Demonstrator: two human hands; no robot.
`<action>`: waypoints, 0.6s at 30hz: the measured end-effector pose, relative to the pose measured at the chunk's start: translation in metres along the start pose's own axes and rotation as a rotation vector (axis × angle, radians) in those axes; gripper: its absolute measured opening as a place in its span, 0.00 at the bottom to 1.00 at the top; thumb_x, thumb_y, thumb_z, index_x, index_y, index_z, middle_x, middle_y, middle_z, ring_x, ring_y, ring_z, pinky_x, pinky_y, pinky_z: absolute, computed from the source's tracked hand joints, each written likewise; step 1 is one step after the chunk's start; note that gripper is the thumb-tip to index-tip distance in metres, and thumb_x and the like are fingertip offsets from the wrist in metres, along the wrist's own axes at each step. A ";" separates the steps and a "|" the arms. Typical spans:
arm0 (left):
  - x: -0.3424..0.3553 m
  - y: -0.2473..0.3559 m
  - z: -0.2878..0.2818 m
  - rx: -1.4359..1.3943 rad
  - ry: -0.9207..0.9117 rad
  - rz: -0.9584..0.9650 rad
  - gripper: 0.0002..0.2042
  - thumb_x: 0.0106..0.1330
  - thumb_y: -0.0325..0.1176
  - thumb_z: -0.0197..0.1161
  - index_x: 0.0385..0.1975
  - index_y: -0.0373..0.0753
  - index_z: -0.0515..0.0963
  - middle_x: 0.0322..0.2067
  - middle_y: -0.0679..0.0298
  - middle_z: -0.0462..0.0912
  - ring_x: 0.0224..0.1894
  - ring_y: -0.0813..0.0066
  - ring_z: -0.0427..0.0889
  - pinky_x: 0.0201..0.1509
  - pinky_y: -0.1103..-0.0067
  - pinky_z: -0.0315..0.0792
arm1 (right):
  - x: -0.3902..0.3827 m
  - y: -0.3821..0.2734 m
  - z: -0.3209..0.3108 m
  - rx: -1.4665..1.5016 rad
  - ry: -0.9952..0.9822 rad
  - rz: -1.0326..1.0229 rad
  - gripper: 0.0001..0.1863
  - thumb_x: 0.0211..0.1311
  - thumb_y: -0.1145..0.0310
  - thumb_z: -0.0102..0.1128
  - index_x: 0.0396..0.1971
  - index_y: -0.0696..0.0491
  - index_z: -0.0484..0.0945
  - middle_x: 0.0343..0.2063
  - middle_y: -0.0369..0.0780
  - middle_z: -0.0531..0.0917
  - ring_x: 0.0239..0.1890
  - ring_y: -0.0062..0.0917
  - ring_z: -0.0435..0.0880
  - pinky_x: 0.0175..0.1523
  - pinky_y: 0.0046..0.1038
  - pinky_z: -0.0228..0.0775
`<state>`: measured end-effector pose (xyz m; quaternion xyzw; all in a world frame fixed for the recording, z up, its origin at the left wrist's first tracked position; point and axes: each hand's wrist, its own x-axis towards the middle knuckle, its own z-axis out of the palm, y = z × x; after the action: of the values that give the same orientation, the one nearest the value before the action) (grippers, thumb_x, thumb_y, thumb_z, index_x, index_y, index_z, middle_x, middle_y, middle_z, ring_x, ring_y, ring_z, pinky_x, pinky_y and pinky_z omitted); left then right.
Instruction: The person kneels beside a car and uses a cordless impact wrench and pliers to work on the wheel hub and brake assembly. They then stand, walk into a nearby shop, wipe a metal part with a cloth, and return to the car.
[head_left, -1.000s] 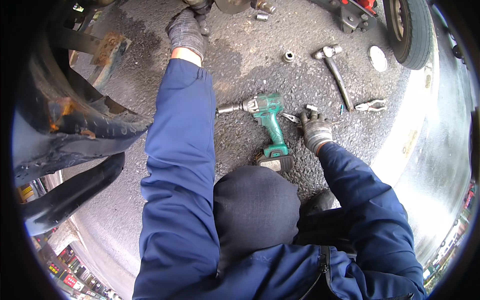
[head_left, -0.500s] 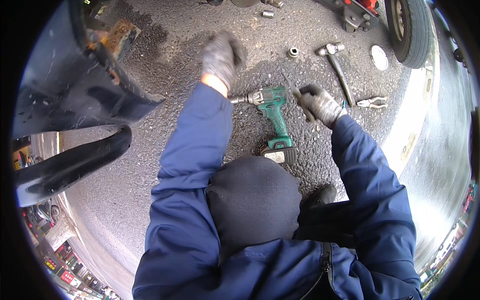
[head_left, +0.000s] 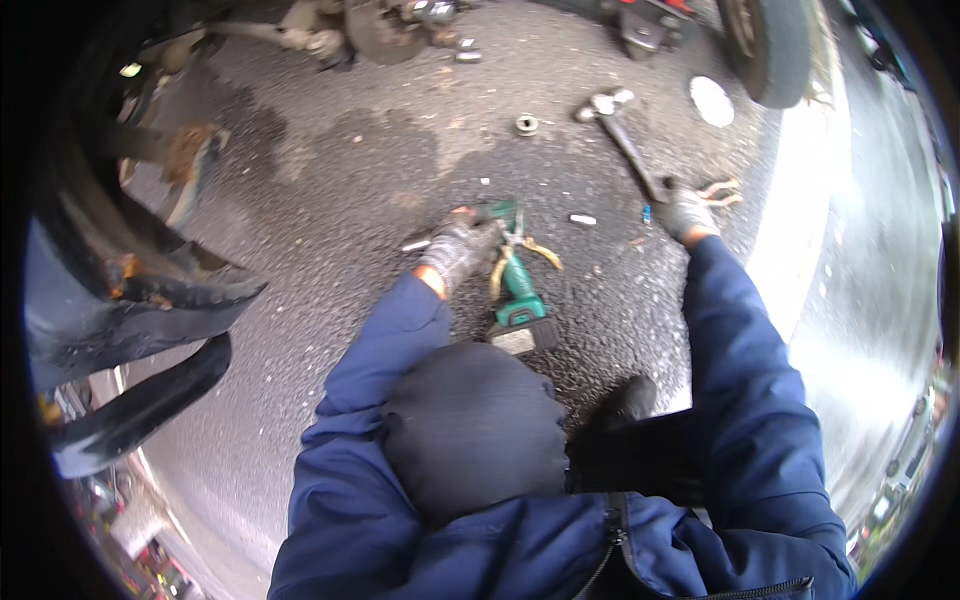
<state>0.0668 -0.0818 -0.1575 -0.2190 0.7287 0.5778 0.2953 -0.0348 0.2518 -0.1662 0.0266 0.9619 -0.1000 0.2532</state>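
Note:
My left hand (head_left: 458, 248), in a grey glove, is closed at a pair of pliers (head_left: 544, 252) with spread yellowish handles. The pliers lie across a green cordless impact wrench (head_left: 519, 281) on the asphalt. The hand covers the wrench's front, and a metal end (head_left: 416, 243) juts out to its left. My gloved right hand (head_left: 686, 210) is low on the right, with curled fingers at the handle end of a ball-peen hammer (head_left: 626, 146); blur softens this grip. Just beyond it, a second pair of pliers (head_left: 722, 191) is partly hidden by the hand.
A metal socket (head_left: 526, 124) and a white round lid-like disc (head_left: 712, 101) lie farther off. A small pale cylinder (head_left: 582, 219) sits right of the wrench. Dark vehicle bodywork (head_left: 130, 300) borders the left; a tire (head_left: 770, 50) stands at far right, a brake disc (head_left: 384, 30) at the top.
My left hand has come down and toward me onto the wrench. My right hand has moved right to the hammer's handle, no longer holding its slim tool. Yellow-handled pliers now show on the wrench.

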 end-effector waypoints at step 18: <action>0.009 0.019 0.027 0.068 -0.053 0.211 0.08 0.58 0.35 0.64 0.32 0.39 0.76 0.27 0.65 0.80 0.30 0.80 0.77 0.35 0.78 0.74 | 0.027 0.069 0.014 -0.591 -0.011 -0.180 0.29 0.48 0.58 0.63 0.53 0.47 0.71 0.52 0.50 0.72 0.57 0.47 0.70 0.64 0.52 0.53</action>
<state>0.0530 -0.0511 -0.1543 -0.1153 0.7589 0.5862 0.2591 -0.0448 0.3169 -0.2041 -0.1340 0.9465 0.1617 0.2451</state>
